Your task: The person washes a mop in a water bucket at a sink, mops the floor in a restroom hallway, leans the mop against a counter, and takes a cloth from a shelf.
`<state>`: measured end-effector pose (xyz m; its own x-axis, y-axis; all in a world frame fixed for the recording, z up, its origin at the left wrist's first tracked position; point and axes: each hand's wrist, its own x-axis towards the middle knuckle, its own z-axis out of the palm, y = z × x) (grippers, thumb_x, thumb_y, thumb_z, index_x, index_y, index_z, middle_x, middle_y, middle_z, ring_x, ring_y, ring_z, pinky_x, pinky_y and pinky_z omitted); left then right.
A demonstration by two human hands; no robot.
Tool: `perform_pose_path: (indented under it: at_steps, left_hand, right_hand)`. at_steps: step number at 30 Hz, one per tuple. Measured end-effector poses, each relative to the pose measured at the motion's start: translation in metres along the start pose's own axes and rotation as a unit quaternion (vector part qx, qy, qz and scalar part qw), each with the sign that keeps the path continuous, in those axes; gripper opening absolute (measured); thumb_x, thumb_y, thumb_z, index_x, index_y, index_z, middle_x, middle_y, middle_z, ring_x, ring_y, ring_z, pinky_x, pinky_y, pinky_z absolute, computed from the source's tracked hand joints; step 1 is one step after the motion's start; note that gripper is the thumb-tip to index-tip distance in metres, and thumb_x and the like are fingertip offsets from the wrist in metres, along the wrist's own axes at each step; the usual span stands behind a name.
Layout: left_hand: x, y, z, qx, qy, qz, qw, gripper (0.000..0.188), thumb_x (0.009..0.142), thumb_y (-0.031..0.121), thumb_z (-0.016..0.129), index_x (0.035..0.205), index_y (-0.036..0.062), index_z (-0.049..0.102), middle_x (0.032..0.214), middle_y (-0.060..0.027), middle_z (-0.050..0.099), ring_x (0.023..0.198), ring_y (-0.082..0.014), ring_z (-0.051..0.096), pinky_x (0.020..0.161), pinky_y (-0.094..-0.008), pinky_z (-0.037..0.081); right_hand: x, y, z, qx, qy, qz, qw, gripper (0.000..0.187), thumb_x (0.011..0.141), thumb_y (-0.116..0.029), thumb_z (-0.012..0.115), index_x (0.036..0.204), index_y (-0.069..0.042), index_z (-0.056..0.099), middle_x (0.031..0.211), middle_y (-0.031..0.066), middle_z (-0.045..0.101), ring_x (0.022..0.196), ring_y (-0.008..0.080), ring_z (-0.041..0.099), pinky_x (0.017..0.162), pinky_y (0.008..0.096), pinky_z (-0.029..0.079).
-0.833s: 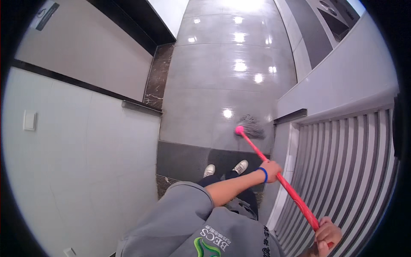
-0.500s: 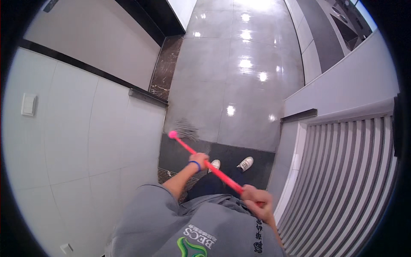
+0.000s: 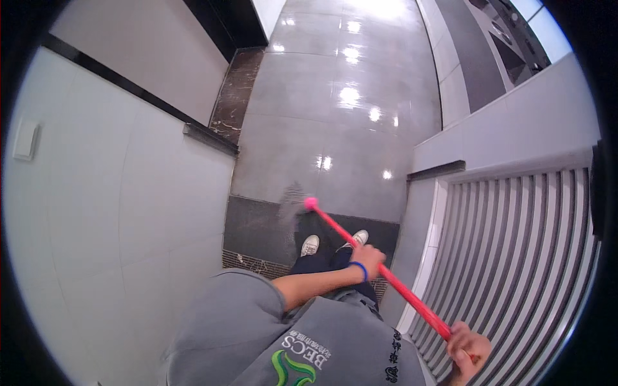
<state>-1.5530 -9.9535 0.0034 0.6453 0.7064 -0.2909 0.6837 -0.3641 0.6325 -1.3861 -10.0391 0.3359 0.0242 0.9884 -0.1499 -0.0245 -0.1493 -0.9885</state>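
Note:
Both my hands grip a mop (image 3: 412, 297) with a long red handle, slanting from lower right to upper left. My left hand (image 3: 368, 258), a blue band at its wrist, is wrapped round the middle of the handle. Closed round the handle's upper end is my right hand (image 3: 467, 350), beside the slatted panel. At the lower end sits a rounded pink piece (image 3: 311, 203). Grey strands (image 3: 294, 194) show next to it, smeared by motion, over the border of the grey tiles and a dark floor strip. My white shoes (image 3: 310, 245) stand just below.
Glossy grey floor tiles (image 3: 293, 151) stretch ahead, reflecting lights. A white wall (image 3: 174, 193) with a switch (image 3: 26, 140) rises on the left, beyond it a dark marble sill (image 3: 233, 103). A slatted panel (image 3: 515, 257) stands close on the right; a ribbed grate (image 3: 254, 265) lies by my feet.
Both hands have moved right, carrying the handle along. The pink lower end has swung rightward across the floor strip's edge, and the smeared strands have shifted slightly right too.

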Motion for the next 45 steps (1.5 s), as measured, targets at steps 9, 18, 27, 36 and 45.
perform_pose_path:
  at_steps: [9, 18, 27, 36, 45]
  left_hand:
    - [0.115, 0.115, 0.095, -0.111, -0.108, 0.171, 0.973, 0.015, 0.071, 0.028, 0.070, 0.076, 0.0152, 0.065, 0.087, -0.0084, 0.065, 0.092, -0.0286, 0.062, 0.080, -0.0460, 0.039]
    - [0.150, 0.162, 0.080, 0.045, -0.152, 0.215, 0.964, 0.019, 0.074, 0.032, 0.067, 0.080, 0.0146, 0.066, 0.087, -0.0078, 0.065, 0.093, -0.0262, 0.062, 0.081, -0.0490, 0.038]
    - [0.220, 0.138, 0.059, 0.101, -0.089, 0.118, 0.984, 0.019, 0.075, 0.031, 0.066, 0.087, 0.0156, 0.065, 0.093, -0.0070, 0.065, 0.098, -0.0267, 0.061, 0.089, -0.0522, 0.036]
    - [0.299, 0.081, -0.048, 0.026, -0.037, 0.022, 0.999, 0.037, 0.073, 0.018, 0.067, 0.107, 0.0101, 0.056, 0.108, -0.0118, 0.062, 0.105, -0.0308, 0.059, 0.085, -0.0462, 0.046]
    - [0.274, -0.198, -0.077, -0.147, 0.097, -0.217, 0.960, 0.036, 0.067, 0.025, 0.065, 0.097, 0.0055, 0.065, 0.096, -0.0182, 0.067, 0.093, -0.0329, 0.064, 0.081, -0.0405, 0.051]
  right_hand:
    - [0.002, -0.042, -0.004, -0.271, -0.074, -0.106, 0.954, 0.030, 0.080, -0.004, 0.061, 0.058, -0.005, 0.040, 0.058, 0.0120, 0.046, 0.055, 0.0259, 0.048, 0.067, 0.0447, 0.043]
    - [-0.046, -0.027, -0.091, -0.159, 0.083, -0.136, 0.974, 0.032, 0.084, -0.008, 0.061, 0.061, -0.006, 0.039, 0.059, 0.0070, 0.044, 0.057, 0.0206, 0.043, 0.073, 0.0435, 0.040]
    - [-0.020, 0.027, -0.121, -0.077, 0.159, -0.172, 0.969, 0.016, 0.078, 0.004, 0.053, 0.066, -0.004, 0.045, 0.064, 0.0078, 0.045, 0.061, 0.0214, 0.039, 0.073, 0.0423, 0.039]
    - [0.113, 0.112, -0.134, -0.213, 0.037, -0.315, 0.924, 0.011, 0.081, 0.005, 0.052, 0.072, -0.001, 0.052, 0.071, 0.0106, 0.051, 0.064, 0.0230, 0.048, 0.068, 0.0355, 0.042]
    - [0.300, 0.113, -0.144, -0.272, 0.063, -0.333, 0.901, 0.007, 0.084, 0.005, 0.054, 0.078, 0.000, 0.055, 0.079, 0.0126, 0.054, 0.069, 0.0222, 0.053, 0.065, 0.0302, 0.044]
